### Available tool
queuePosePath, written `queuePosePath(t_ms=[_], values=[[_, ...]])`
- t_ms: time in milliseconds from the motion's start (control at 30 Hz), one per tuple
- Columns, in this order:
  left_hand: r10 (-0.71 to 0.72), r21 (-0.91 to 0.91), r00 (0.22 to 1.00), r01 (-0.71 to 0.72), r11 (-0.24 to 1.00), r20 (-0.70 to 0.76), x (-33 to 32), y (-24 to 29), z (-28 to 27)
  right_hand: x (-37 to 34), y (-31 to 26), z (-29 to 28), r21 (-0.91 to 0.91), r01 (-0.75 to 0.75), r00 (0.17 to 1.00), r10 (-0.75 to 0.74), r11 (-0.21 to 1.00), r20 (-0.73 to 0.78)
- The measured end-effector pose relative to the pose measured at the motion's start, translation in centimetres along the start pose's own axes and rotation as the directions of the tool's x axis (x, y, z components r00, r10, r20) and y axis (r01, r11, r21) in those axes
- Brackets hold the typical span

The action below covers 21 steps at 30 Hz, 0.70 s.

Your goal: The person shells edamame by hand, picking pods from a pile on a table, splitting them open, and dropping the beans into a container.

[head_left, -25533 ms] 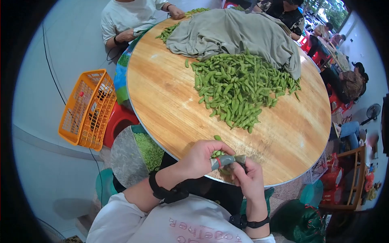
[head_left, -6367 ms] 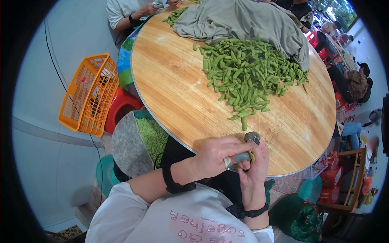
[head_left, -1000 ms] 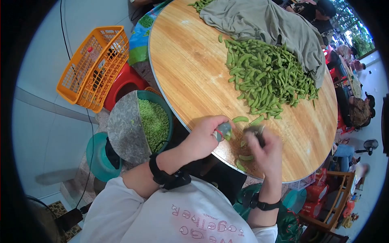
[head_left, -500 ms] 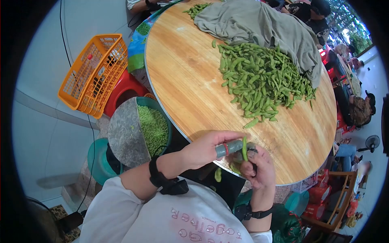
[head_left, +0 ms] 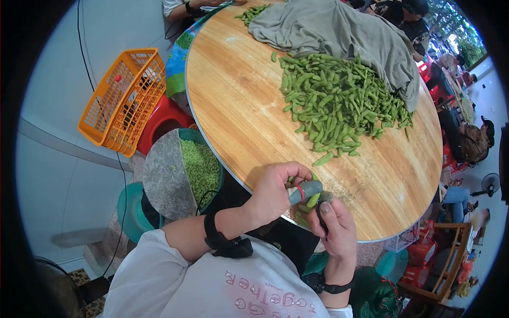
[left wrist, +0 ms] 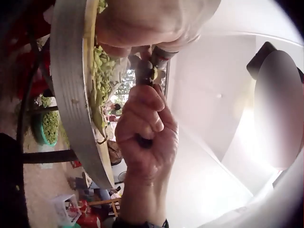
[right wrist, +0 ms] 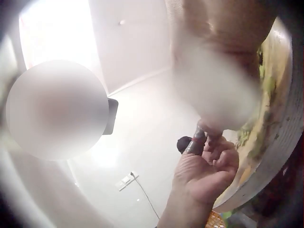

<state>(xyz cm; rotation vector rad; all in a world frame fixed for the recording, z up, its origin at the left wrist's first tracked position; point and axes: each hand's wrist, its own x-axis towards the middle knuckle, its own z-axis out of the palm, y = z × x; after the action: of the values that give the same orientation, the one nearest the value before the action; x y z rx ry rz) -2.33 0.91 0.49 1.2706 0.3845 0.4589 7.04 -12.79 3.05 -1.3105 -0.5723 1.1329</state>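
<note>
My left hand is over the near edge of the round wooden table, its thumb in a grey-green sleeve with a red band. A green soybean pod is pinched under that thumb, pointing toward my right hand. Close beside it, my right hand curls round a small dark tool, mostly hidden by the fingers; its kind I cannot tell. Several loose pods lie below the hands. Farther back spreads a heap of soybean pods.
A grey-green cloth covers the far side of the heap. Left of the table stand a teal tub of shelled beans partly under a grey round board, an orange crate and a red stool. Other people sit around.
A second ago the hands were apart, the right one blurred over the table. They have come together with a pod between them. Since the oldest frame, the heap's near edge has drawn back.
</note>
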Motion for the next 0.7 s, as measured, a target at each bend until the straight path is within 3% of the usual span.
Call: queuePosePath(t_ms=[33, 100, 133, 167, 200, 233, 267, 300, 333, 367, 433, 467, 500, 533, 600, 667, 700], values=[[0.0, 0.0, 1.0, 0.0, 1.0, 0.0, -0.1, 0.2, 0.2, 0.0, 0.1, -0.1, -0.037, -0.016, 0.999, 0.015, 0.999, -0.031], [0.121, 0.194, 0.991, -0.128, 0.973, 0.048, -0.2, 0.8, 0.5, 0.0, 0.4, 0.0, -0.038, -0.002, 0.999, 0.0, 0.999, -0.052], [0.122, 0.194, 0.991, -0.129, 0.972, 0.047, -0.1, 0.8, 0.5, 0.0, 0.5, 0.0, -0.04, 0.011, 0.997, -0.014, 0.999, -0.072], [0.142, 0.116, 0.978, -0.161, 0.98, 0.153, 0.2, 0.8, 0.4, -0.1, 0.3, 0.1, -0.041, 0.012, 0.997, -0.015, 0.999, -0.07], [0.169, 0.034, 0.952, -0.183, 0.982, 0.255, 0.4, 0.7, 0.3, -0.3, 0.0, 0.1, 0.046, -0.008, 0.999, 0.01, 0.999, -0.048], [0.17, 0.034, 0.952, -0.184, 0.982, 0.254, 0.5, 0.6, 0.1, -0.5, -0.2, 0.2, 0.133, -0.029, 0.999, 0.033, 0.991, -0.025], [0.051, -0.229, 0.942, 0.028, 0.973, 0.331, 0.7, 0.5, -0.2, -0.7, -0.4, 0.3, 0.133, -0.029, 0.999, 0.033, 0.991, -0.024], [-0.039, -0.451, 0.901, 0.254, 0.856, 0.433, 0.7, 0.5, -0.4, -0.9, -0.5, 0.5, 0.21, -0.056, 0.998, 0.06, 0.976, -0.012], [-0.089, -0.605, 0.832, 0.467, 0.645, 0.547, 0.9, 0.5, -0.4, -1.0, -0.7, 0.5, 0.284, -0.082, 0.996, 0.085, 0.955, 0.002], [-0.085, -0.604, 0.831, 0.466, 0.647, 0.549, 1.0, 0.5, -0.3, -0.9, -0.5, 0.3, 0.282, -0.078, 0.997, 0.081, 0.956, 0.001], [-0.222, -0.524, 0.869, 0.452, 0.722, 0.443, 1.1, 0.4, 0.2, -0.5, 0.1, -0.5, 0.122, -0.037, 0.995, 0.048, 0.992, -0.092], [-0.215, -0.525, 0.869, 0.448, 0.724, 0.445, 1.2, 0.1, 0.7, -0.2, 0.3, -0.6, 0.117, -0.032, 0.995, 0.043, 0.993, -0.093], [-0.121, -0.294, 0.949, 0.209, 0.933, 0.291, 1.2, -0.2, 1.2, 0.2, 0.4, -0.4, -0.278, 0.12, 0.97, -0.172, 0.953, -0.172], [0.033, 0.006, 0.985, -0.034, 0.999, 0.167, 1.3, -0.3, 1.4, 0.4, 0.5, -0.2, -0.634, 0.212, 0.905, -0.395, 0.743, -0.16], [-0.006, 0.053, 0.989, -0.002, 0.999, 0.148, 1.4, -0.1, 1.6, 0.8, 0.4, -0.2, -0.674, 0.148, 0.905, -0.374, 0.724, -0.203], [-0.036, -0.048, 0.999, 0.038, 0.998, 0.031, 1.5, -0.7, 1.8, 1.3, 0.3, -0.4, -0.452, 0.092, 0.903, -0.265, 0.888, -0.338], [-0.029, -0.05, 0.999, 0.03, 0.998, 0.03, 1.6, -1.0, 1.8, 1.5, 0.2, -0.5, -0.457, 0.097, 0.903, -0.271, 0.884, -0.334]])
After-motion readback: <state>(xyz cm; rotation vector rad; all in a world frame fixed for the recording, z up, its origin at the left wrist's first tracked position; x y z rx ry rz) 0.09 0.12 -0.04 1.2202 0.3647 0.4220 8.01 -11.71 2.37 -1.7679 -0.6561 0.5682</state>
